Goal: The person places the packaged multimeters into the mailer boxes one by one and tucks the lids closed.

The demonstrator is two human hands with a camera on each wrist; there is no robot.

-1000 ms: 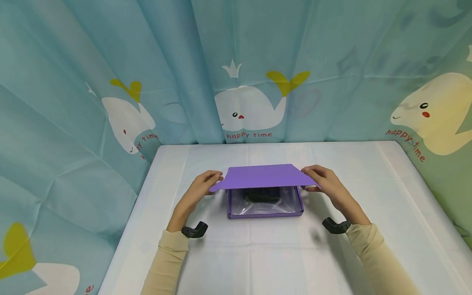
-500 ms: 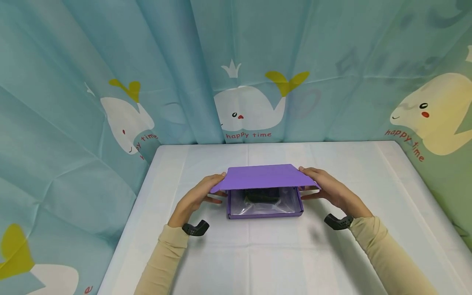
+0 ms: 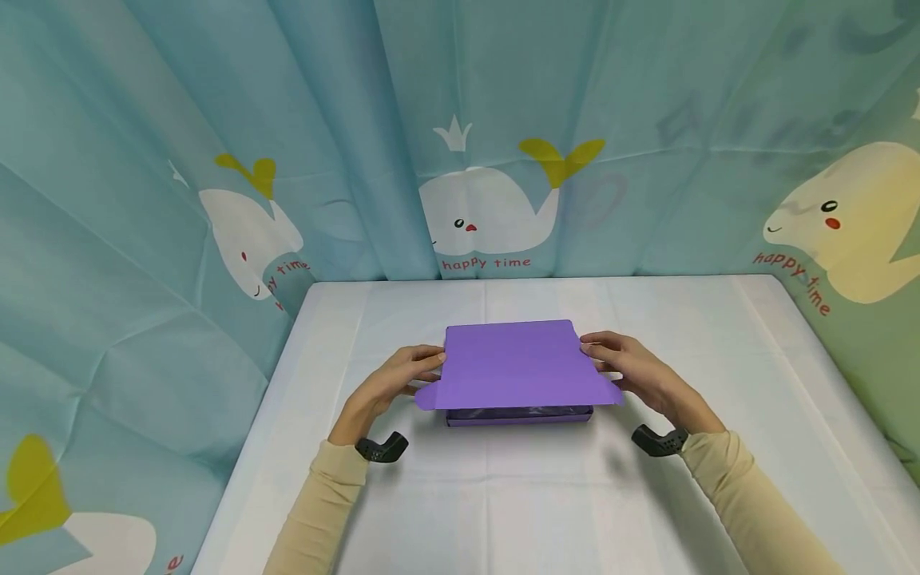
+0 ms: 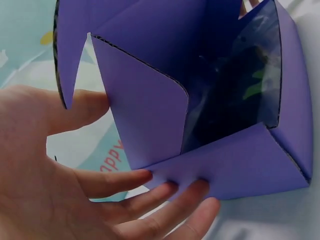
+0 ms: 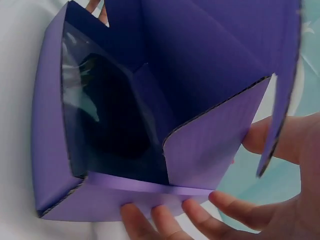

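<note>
A flat purple cardboard box [image 3: 519, 414] lies mid-table, its hinged lid [image 3: 513, 363] lowered almost flat over it. My left hand [image 3: 420, 367] holds the lid's left edge and my right hand [image 3: 600, 359] holds its right edge. In the left wrist view my thumb [image 4: 75, 110] lies over the lid, the side flap [image 4: 145, 110] hangs down, and my fingers [image 4: 165, 197] touch the box's side wall. The right wrist view mirrors this, with thumb [image 5: 267, 140] and fingers [image 5: 175, 217]. Inside sits a dark object [image 5: 115, 115] under clear plastic film.
The box rests on a table with a white cloth [image 3: 539, 495]. Blue whale-print curtains [image 3: 489, 160] close in the back and both sides. A black wrist-camera mount sits on each wrist [image 3: 377, 449], [image 3: 657, 441].
The lid has swung down from half raised to almost flat. Both hands came down with it, and the dark object is now hidden in the head view.
</note>
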